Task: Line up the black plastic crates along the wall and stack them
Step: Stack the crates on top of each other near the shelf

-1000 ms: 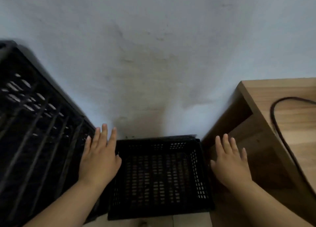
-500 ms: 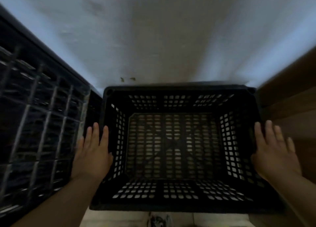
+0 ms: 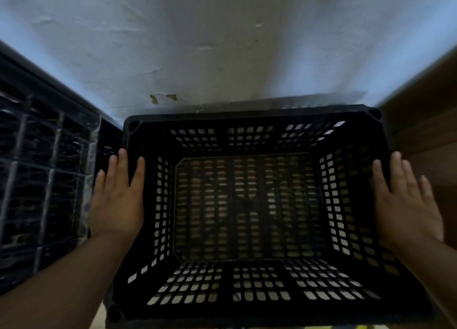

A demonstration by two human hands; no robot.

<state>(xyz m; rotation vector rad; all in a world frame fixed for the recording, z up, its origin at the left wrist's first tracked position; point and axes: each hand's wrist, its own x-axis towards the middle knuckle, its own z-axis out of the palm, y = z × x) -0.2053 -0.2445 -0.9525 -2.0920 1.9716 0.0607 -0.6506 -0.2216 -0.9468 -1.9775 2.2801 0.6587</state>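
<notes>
Your left hand [image 3: 117, 200] lies flat on the left rim of the black crate [image 3: 249, 117], fingers straight and slightly spread, the fingertips pointing toward the wall [image 3: 222, 44]. Your right hand [image 3: 405, 200] mirrors it on the right rim, fingers likewise straight and gripping nothing. The crate sits squarely between your two hands, its open top facing up at you, so you look down through its slotted sides to the perforated bottom. Its far rim runs parallel to the wall and lies close to it; whether it touches the wall, you cannot tell. Just beyond your left hand stands a darker stack of crates [image 3: 44, 180], close beside the held crate. Beyond your right hand, a wooden cabinet side [image 3: 430, 135] stands near the crate's right edge.
</notes>
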